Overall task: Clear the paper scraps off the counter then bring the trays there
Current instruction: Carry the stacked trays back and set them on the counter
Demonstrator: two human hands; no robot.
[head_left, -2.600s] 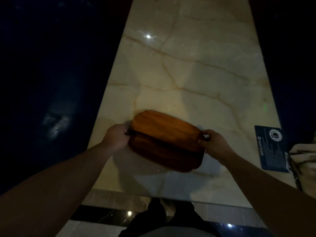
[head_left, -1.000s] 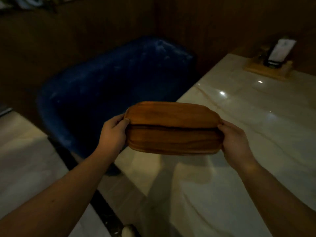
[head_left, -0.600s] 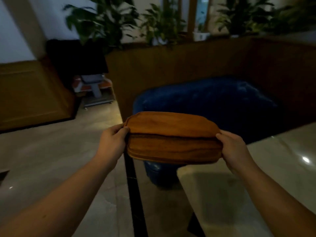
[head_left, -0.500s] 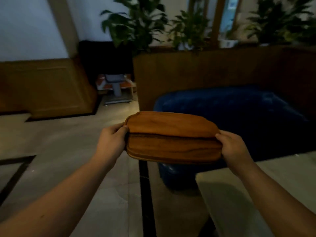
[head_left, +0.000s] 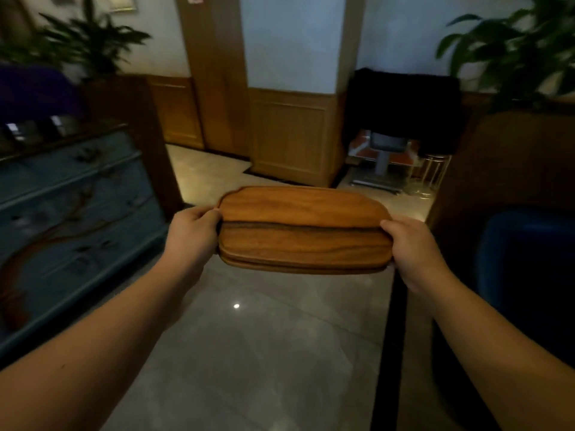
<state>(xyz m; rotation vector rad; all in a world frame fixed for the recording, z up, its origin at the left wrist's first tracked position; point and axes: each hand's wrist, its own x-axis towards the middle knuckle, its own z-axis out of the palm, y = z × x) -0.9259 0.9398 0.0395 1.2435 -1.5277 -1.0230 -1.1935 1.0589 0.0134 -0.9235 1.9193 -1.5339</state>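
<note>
A stack of brown wooden trays is held level in front of me, above the grey tiled floor. My left hand grips the stack's left end, and my right hand grips its right end. The upper tray lies slightly further back than the lower one. No counter and no paper scraps are in view.
A blue chest of drawers stands at the left. A blue seat and a wooden partition are at the right. Ahead are a wood-panelled pillar, a dark cabinet and potted plants. Open floor runs forward.
I lifted the trays off the marble table and turned left. The blue seat and table slid out to the right, and the chest of drawers came into view at the left.
</note>
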